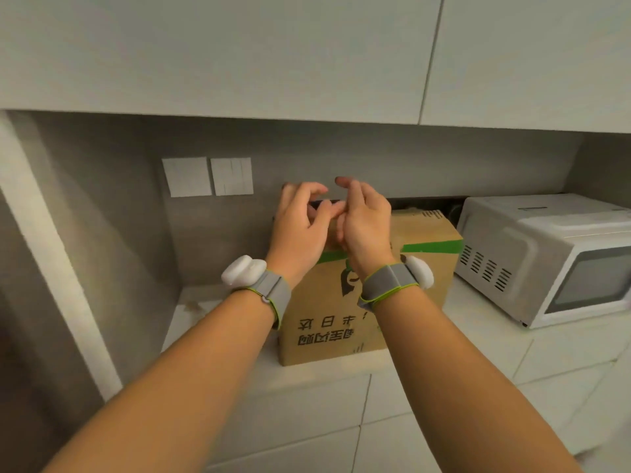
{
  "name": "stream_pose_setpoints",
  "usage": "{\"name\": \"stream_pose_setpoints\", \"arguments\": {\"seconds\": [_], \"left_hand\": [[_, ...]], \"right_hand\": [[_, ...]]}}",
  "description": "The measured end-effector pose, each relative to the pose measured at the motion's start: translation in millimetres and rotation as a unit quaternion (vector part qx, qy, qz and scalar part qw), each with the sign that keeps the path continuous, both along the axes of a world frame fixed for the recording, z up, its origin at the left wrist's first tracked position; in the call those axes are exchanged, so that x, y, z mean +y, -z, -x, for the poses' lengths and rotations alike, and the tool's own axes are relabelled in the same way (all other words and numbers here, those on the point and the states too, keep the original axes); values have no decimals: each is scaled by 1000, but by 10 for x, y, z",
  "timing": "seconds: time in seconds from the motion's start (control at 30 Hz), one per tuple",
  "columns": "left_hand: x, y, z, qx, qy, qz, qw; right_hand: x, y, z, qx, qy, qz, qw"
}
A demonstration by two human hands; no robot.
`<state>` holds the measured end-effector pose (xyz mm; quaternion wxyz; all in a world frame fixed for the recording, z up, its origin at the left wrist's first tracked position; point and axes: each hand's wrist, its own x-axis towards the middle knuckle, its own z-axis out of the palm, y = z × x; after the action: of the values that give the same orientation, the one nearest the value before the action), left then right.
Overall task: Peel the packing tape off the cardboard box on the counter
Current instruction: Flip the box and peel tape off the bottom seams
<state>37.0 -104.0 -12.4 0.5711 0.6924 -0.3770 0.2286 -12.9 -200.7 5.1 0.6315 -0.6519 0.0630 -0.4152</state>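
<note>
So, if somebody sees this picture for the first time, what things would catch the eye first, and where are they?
First come the two hands, the left hand and the right hand, raised close together over the top of the cardboard box in the middle of the counter. Next is the green tape across the box's upper edge. A white microwave stands right of the box.
</note>
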Motion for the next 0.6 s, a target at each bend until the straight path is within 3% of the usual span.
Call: {"name": "stream_pose_setpoints", "arguments": {"seconds": [0.07,0.17,0.37,0.6], "left_hand": [[113,27,-14,-14,-16,10,1000],[291,52,-23,-13,-25,39,999],[687,144,-32,-68,-42,-30,996],[1134,189,-168,-137,-107,-119,978]], "right_hand": [[134,13,-57,8,20,16,1000],[400,7,-124,73,-32,23,997],[899,-69,-169,44,-218,-176,959],[1078,-63,-83,80,-348,-224,907]]}}
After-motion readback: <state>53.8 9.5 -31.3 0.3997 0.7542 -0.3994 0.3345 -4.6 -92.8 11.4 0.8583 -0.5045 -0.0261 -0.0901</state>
